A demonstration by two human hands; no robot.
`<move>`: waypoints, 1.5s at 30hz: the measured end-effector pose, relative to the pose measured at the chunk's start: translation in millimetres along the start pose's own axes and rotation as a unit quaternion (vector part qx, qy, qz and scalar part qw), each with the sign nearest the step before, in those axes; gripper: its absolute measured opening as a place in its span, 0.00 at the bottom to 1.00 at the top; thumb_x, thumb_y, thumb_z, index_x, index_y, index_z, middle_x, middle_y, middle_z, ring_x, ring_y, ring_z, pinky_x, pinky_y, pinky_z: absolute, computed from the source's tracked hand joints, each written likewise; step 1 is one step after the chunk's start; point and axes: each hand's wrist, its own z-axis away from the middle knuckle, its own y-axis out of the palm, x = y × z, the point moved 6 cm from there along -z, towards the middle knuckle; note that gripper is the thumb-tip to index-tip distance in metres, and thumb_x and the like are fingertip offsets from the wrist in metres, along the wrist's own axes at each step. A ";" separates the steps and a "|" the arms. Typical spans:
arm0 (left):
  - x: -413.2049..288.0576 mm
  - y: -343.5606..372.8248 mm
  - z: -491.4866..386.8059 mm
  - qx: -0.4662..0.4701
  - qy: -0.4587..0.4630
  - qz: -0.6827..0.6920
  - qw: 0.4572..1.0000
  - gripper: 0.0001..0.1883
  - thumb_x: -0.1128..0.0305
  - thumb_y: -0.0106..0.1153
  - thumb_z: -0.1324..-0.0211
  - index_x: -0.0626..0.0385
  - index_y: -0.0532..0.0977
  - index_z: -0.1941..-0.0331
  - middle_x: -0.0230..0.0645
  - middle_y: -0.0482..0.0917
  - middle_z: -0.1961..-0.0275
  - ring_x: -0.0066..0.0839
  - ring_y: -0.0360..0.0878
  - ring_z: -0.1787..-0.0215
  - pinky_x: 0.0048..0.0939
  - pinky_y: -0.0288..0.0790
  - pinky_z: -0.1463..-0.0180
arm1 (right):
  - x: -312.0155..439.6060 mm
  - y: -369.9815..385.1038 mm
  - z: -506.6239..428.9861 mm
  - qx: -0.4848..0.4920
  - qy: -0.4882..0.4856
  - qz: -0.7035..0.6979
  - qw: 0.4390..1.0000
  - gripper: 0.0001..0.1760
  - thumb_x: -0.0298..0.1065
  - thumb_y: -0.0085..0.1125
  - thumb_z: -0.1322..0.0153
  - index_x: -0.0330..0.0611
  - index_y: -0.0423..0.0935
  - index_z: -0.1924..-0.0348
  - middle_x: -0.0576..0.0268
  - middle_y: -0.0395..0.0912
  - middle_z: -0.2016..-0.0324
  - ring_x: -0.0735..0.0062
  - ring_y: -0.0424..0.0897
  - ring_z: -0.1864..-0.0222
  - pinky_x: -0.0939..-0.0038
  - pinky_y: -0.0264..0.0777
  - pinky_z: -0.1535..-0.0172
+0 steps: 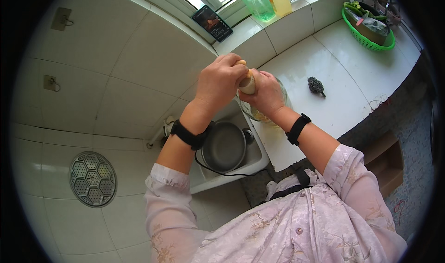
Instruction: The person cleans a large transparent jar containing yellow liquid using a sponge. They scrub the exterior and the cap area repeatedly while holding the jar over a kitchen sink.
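Note:
My left hand (219,77) is closed around a small pale, rounded object (247,85) with yellowish parts showing between the fingers. I cannot tell exactly what it is. Against its other side, my right hand (266,91) grips the same object, so the two hands meet. Below and behind my right hand stands a clear glass jar (286,98) on the white tiled counter (295,138). My hand and wrist hide much of the jar, and its contents are unclear.
A grey pan (224,146) sits in the white sink (255,157) below my left forearm. On the counter lie a steel-wool scrubber (315,85) and a green basket (368,42) with green vegetables. A phone (212,22) and a green plastic cup (259,4) stand on the windowsill.

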 end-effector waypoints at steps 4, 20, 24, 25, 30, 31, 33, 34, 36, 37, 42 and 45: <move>-0.6 11.9 0.1 0.065 0.006 -0.046 0.997 0.03 0.74 0.62 0.52 0.52 0.79 0.71 0.30 0.81 0.62 0.33 0.80 0.60 0.33 0.76 0.62 | -2.0 1.7 0.6 0.001 -0.005 -0.011 1.000 0.23 0.43 0.70 0.41 0.49 0.72 0.57 0.61 0.82 0.69 0.61 0.81 0.62 0.60 0.67 0.43; 5.8 9.9 17.1 0.107 -0.152 0.109 0.977 0.04 0.72 0.60 0.46 0.58 0.78 0.68 0.38 0.79 0.65 0.41 0.79 0.66 0.36 0.73 0.62 | -5.0 6.3 1.0 -0.002 -0.008 -0.032 0.999 0.23 0.40 0.71 0.41 0.50 0.71 0.57 0.62 0.82 0.69 0.61 0.81 0.61 0.58 0.66 0.42; -0.4 18.7 9.1 0.073 -0.208 0.125 0.967 0.04 0.71 0.59 0.47 0.58 0.77 0.69 0.41 0.78 0.66 0.46 0.78 0.65 0.41 0.73 0.61 | -5.3 5.5 1.0 -0.024 -0.016 -0.014 0.999 0.24 0.41 0.71 0.42 0.50 0.71 0.56 0.62 0.82 0.68 0.62 0.81 0.61 0.58 0.66 0.42; -0.4 18.6 8.9 0.074 -0.216 0.127 0.965 0.04 0.71 0.59 0.47 0.58 0.77 0.70 0.40 0.78 0.66 0.45 0.78 0.65 0.41 0.73 0.61 | -5.1 6.5 1.1 -0.015 -0.016 -0.015 1.000 0.25 0.41 0.71 0.42 0.50 0.71 0.56 0.62 0.82 0.68 0.62 0.81 0.61 0.58 0.66 0.42; 1.9 2.1 14.8 0.103 -0.098 0.072 0.987 0.02 0.73 0.60 0.49 0.55 0.77 0.71 0.34 0.80 0.65 0.40 0.79 0.64 0.38 0.75 0.61 | -5.2 6.6 0.6 0.005 -0.007 -0.031 0.999 0.25 0.41 0.71 0.42 0.50 0.71 0.55 0.62 0.82 0.68 0.63 0.81 0.61 0.59 0.66 0.42; 4.5 -4.1 15.8 0.083 -0.069 0.025 0.994 0.02 0.73 0.61 0.50 0.54 0.78 0.71 0.32 0.80 0.64 0.38 0.80 0.63 0.36 0.75 0.62 | -4.4 6.1 0.3 0.004 -0.011 -0.029 1.000 0.25 0.41 0.71 0.42 0.50 0.71 0.55 0.62 0.82 0.68 0.63 0.81 0.61 0.59 0.66 0.42; 10.4 -8.2 17.1 0.059 -0.043 -0.073 0.995 0.03 0.74 0.62 0.52 0.51 0.78 0.72 0.28 0.81 0.63 0.33 0.80 0.62 0.33 0.76 0.62 | -3.4 4.6 0.1 -0.004 -0.015 -0.026 1.000 0.24 0.41 0.71 0.41 0.50 0.72 0.55 0.62 0.82 0.68 0.62 0.82 0.62 0.59 0.66 0.42; 11.3 -10.2 16.8 0.025 -0.034 -0.055 0.998 0.04 0.75 0.62 0.52 0.51 0.78 0.72 0.28 0.81 0.62 0.32 0.80 0.62 0.32 0.76 0.63 | -3.8 5.1 0.2 0.001 -0.011 -0.028 1.000 0.24 0.41 0.71 0.41 0.50 0.72 0.55 0.62 0.82 0.68 0.62 0.82 0.62 0.59 0.66 0.42; 10.6 -9.2 14.0 -0.037 -0.026 -0.024 0.999 0.04 0.75 0.62 0.53 0.50 0.78 0.72 0.26 0.80 0.62 0.29 0.80 0.61 0.30 0.76 0.64 | -5.1 5.7 0.1 0.003 -0.002 -0.032 0.999 0.24 0.42 0.71 0.42 0.51 0.72 0.55 0.62 0.82 0.68 0.62 0.81 0.61 0.59 0.66 0.42; 7.5 -4.4 12.0 -0.033 -0.011 -0.023 0.999 0.04 0.75 0.62 0.53 0.50 0.78 0.72 0.26 0.80 0.62 0.29 0.80 0.61 0.29 0.76 0.64 | -5.3 5.5 0.3 0.000 -0.003 -0.030 1.000 0.24 0.42 0.71 0.42 0.51 0.72 0.55 0.62 0.82 0.68 0.62 0.81 0.61 0.59 0.66 0.42; -2.9 8.6 3.2 0.045 -0.001 -0.079 0.996 0.06 0.74 0.62 0.53 0.49 0.80 0.69 0.28 0.80 0.62 0.31 0.80 0.61 0.31 0.76 0.63 | -6.1 7.1 0.7 0.002 -0.010 -0.023 1.000 0.25 0.42 0.72 0.43 0.51 0.72 0.55 0.62 0.82 0.68 0.63 0.81 0.61 0.59 0.66 0.42; 8.0 10.4 3.0 0.162 -0.101 -0.066 0.979 0.02 0.72 0.61 0.46 0.49 0.81 0.69 0.33 0.80 0.64 0.36 0.80 0.62 0.34 0.75 0.63 | -4.3 5.7 0.4 -0.007 -0.017 -0.017 1.000 0.26 0.41 0.72 0.43 0.51 0.72 0.55 0.62 0.82 0.68 0.63 0.82 0.62 0.60 0.67 0.42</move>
